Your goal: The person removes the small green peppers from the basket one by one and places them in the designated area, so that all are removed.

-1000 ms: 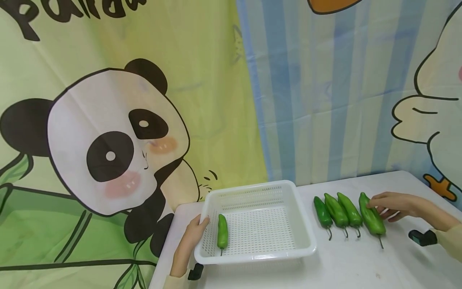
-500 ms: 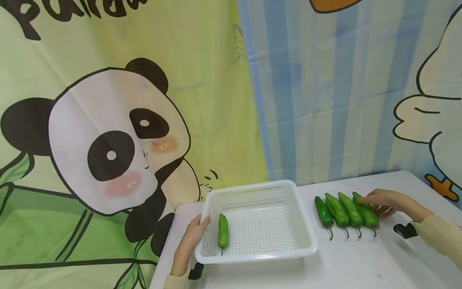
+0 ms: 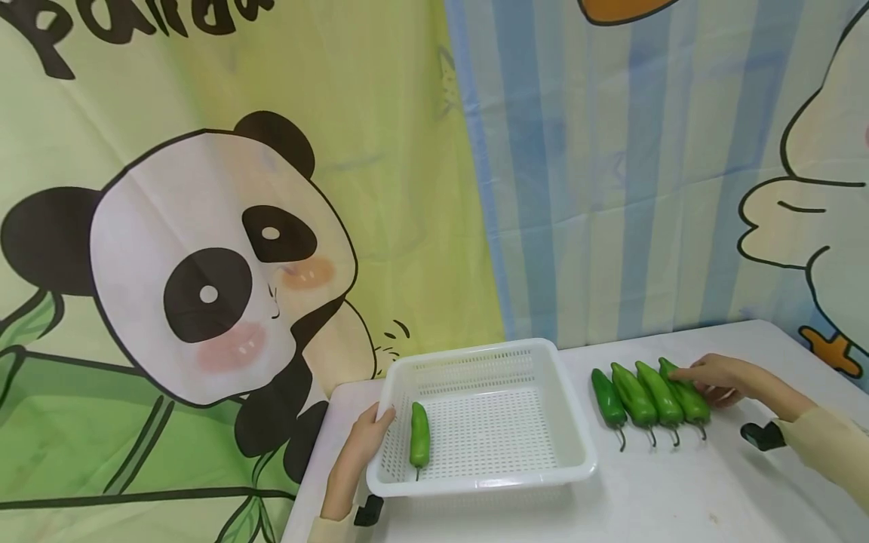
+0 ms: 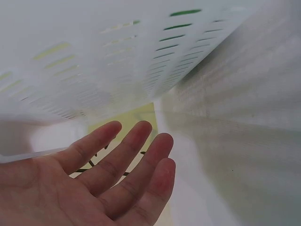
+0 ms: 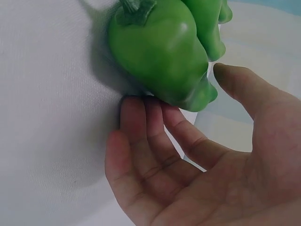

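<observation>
In the head view, a white perforated plastic basket [image 3: 577, 470] stands on the table with one green pepper [image 3: 419, 437] lying inside its left part. My left hand [image 3: 365, 437] holds the basket's left side, thumb over the rim; the left wrist view shows the other fingers [image 4: 127, 174] extended outside the wall. To the right of the basket, several green peppers lie side by side, stems toward me. My right hand [image 3: 723, 378] is at the rightmost pepper [image 3: 689, 400]. In the right wrist view, its fingertips meet that pepper's side and the thumb [image 5: 235, 80] is apart from it.
A white table [image 3: 652, 505] carries everything. Close behind it hangs a printed cloth with a panda [image 3: 224, 264] and blue stripes. The leftmost pepper [image 3: 609, 400] of the row lies a short way from the basket's right wall.
My right hand has moved left with the rightmost pepper, which now lies against the row instead of apart from it. My left hand and the basket have stayed in place.
</observation>
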A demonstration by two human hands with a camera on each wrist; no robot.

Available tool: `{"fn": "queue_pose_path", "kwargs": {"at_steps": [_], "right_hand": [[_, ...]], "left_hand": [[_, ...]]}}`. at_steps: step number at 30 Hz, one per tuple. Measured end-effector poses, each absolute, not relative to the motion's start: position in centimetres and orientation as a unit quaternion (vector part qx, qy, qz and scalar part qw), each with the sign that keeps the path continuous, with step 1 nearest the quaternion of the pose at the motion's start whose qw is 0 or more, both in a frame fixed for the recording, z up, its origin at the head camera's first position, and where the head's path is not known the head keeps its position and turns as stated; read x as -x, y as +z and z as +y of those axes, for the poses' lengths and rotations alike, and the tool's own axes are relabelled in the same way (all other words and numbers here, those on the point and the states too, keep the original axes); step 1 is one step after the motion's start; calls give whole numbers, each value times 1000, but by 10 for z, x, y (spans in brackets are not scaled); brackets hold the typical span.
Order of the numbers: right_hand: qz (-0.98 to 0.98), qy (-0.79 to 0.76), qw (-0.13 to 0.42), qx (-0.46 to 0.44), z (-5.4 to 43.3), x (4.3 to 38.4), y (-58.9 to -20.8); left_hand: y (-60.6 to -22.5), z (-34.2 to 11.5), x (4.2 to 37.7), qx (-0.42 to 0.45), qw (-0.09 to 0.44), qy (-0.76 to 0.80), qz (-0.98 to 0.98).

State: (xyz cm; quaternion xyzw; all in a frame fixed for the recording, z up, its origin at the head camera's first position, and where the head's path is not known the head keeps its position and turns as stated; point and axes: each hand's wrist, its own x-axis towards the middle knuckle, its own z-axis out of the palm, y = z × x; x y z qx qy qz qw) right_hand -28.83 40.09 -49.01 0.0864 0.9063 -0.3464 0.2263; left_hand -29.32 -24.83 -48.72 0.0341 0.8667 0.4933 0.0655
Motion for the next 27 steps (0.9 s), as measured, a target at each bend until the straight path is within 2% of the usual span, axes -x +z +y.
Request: {"fn": "queue_pose_path", "kwargs": {"at_steps": [16,20,27], "right_hand": [[925,-316,201,-70,396,294,-481],[934,-306,174,-62,394,293,-474],[962,-255,95,-30,378,294,-465]], "left_hand": [[-486,-247,292,-29,58,493,868],[-487,-247,292,-32,56,489,870],[-486,-247,292,-42,53,488,870]]}}
